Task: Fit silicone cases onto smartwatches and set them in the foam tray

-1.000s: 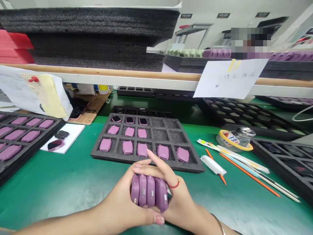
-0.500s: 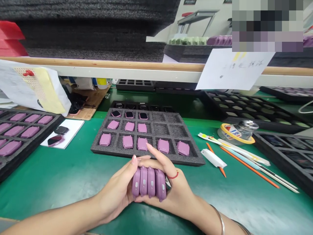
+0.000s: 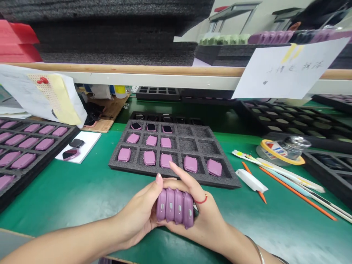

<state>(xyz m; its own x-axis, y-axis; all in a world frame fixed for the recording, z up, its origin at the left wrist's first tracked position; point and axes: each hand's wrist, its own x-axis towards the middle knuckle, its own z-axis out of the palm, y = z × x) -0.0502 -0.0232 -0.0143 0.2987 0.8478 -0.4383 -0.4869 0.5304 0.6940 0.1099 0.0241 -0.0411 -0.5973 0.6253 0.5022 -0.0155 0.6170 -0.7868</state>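
Both my hands hold a row of several purple watch cases standing on edge, side by side, just above the green mat. My left hand cups the row from the left, thumb under, fingertips on top. My right hand wraps it from the right, index finger stretched over the top; a red thread ring is on one finger. Just beyond lies a dark grey foam tray with purple cases face down in its near rows and three face up at the back.
A black foam tray of purple cases lies at the left, with a white card carrying two watches beside it. At the right are orange and white sticks, a tape roll, a glass jar and more dark trays. A shelf runs overhead.
My hands and the row of cases have stayed together in the same grip; the view has shifted slightly, so everything sits a little to the right and higher.
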